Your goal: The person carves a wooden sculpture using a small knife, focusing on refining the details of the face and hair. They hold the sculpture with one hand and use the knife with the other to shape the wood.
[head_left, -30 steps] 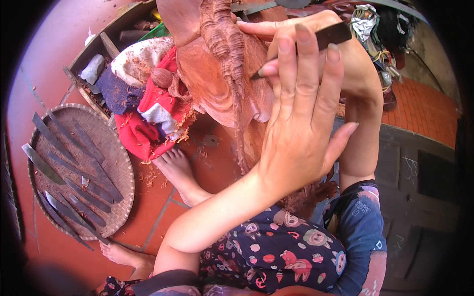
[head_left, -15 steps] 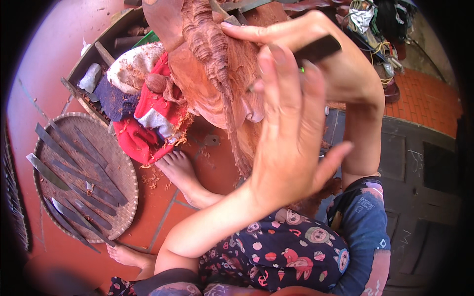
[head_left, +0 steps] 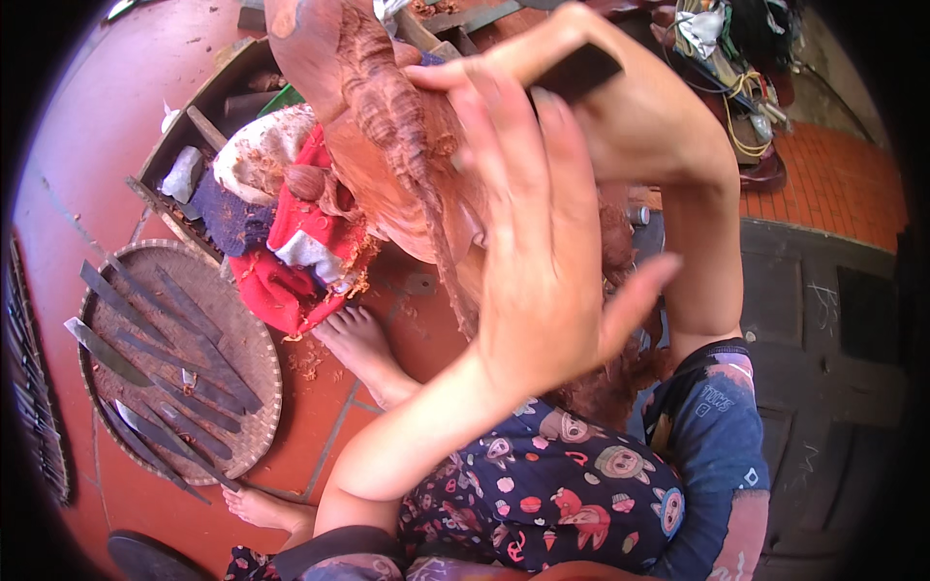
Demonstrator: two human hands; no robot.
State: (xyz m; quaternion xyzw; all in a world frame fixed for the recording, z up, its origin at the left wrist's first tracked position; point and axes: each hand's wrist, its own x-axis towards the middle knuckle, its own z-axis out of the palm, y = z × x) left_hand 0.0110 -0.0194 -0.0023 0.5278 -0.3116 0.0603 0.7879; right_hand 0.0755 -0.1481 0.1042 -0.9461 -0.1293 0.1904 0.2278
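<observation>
Nearest, the left hand (head_left: pixel 542 290) rises palm-away, fingers straight and thumb cocked toward two o'clock; beyond, the right hand (head_left: pixel 630 116) bends sharply over, index toward nine, a dark blade (head_left: pixel 578 74) before it, its grip hidden; carved wood (head_left: pixel 383 121) stands at eleven

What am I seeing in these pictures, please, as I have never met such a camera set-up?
There is no machine: a person works with two bare hands. The view comes from a wide fisheye camera on their head, looking down, so straight edges bend. The left hand is open and outstretched, in front of the right hand, which reaches toward a reddish-brown wooden piece. A dark, flat tool shows beyond the left hand; the right hand seems to hold it, but the grip is hidden. On the tiled floor, a round woven tray bears dark blades, with red cloth to its upper right.
</observation>
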